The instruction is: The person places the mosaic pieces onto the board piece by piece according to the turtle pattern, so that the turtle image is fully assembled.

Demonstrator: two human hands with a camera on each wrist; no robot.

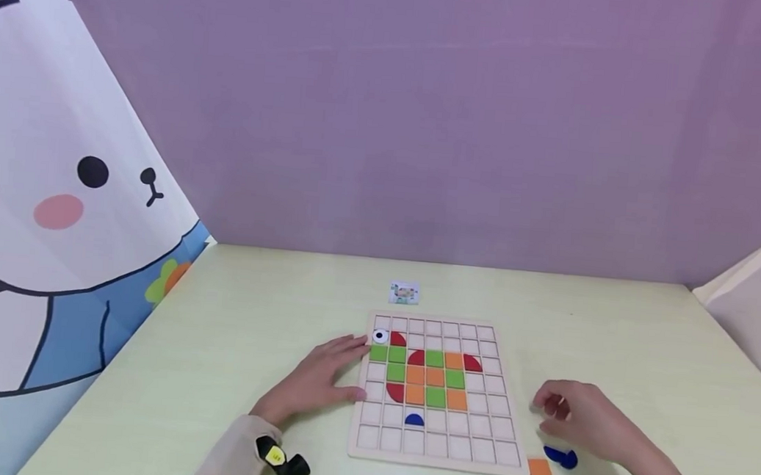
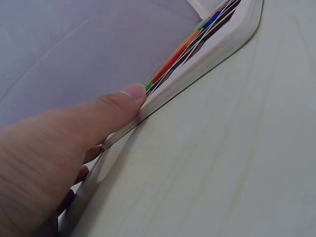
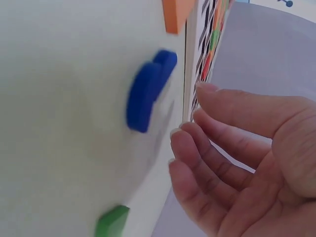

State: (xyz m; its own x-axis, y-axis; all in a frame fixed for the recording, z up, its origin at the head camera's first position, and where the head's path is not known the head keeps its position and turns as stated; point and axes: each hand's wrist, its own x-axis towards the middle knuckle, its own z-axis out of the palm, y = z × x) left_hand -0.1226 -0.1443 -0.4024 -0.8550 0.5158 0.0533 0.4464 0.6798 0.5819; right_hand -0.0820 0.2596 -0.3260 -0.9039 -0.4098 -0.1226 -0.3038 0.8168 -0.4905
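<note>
My left hand (image 1: 314, 376) rests at the left edge of a white grid board (image 1: 427, 464), with thumb and fingertips touching its rim. In the left wrist view, the thumb (image 2: 116, 108) lies against the board's side. Coloured tiles fill part of the grid: green, orange and red pieces, an eye tile (image 1: 380, 336), and a blue half-round piece (image 1: 415, 419) lower down. Off the board's right side hovers my right hand (image 1: 583, 417), fingers loosely bent and holding nothing. Just below it lie blue half-round pieces (image 1: 561, 457), one partly over another.
An orange square tile (image 1: 541, 472) lies by the board's lower right corner. A green piece (image 3: 112, 221) shows on the table in the right wrist view. Behind the board lies a small printed card (image 1: 404, 293). A purple curtain (image 1: 454, 125) stands at the table's back edge.
</note>
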